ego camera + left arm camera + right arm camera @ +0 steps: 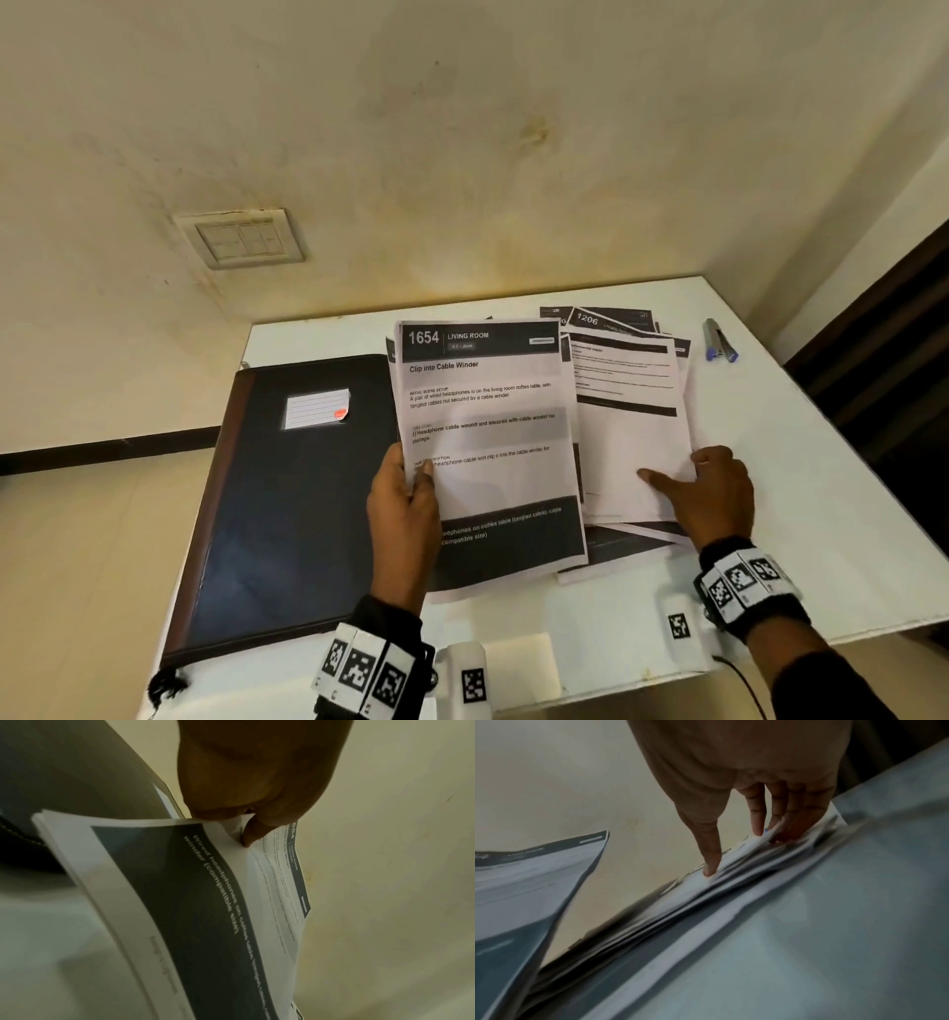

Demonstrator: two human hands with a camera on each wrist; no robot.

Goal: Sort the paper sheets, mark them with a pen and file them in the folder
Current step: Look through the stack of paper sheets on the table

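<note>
Item: white table (801, 462), set in a wall corner, head view.

- Left hand (405, 509), at 6 o'clock: thumb on top and fingers beneath pinch the left edge of a small sheaf of sheets (488, 437); top page reads "1654 Living Room, Clip into Cable Winder". The sheaf is lifted at a tilt, its left edge overlapping the folder.
- Right hand (714, 493), at 4 o'clock: fingers spread and nearly straight, pressing the loose pile of sheets (631, 411) flat on the table. The right wrist view shows fingertips (709, 870) on the top page, the pile fanned unevenly beneath.
- Folder (287, 493), dark with a brown spine, closed, at 8 o'clock; white label (317, 408) on its cover; it overhangs the table's left edge.
- Pen (719, 342), grey with blue tip, at 2 o'clock, apart from the pile.
- Wall switch plate (241, 239), at 10 o'clock.
- Marker-printed bands on both wrists.
</note>
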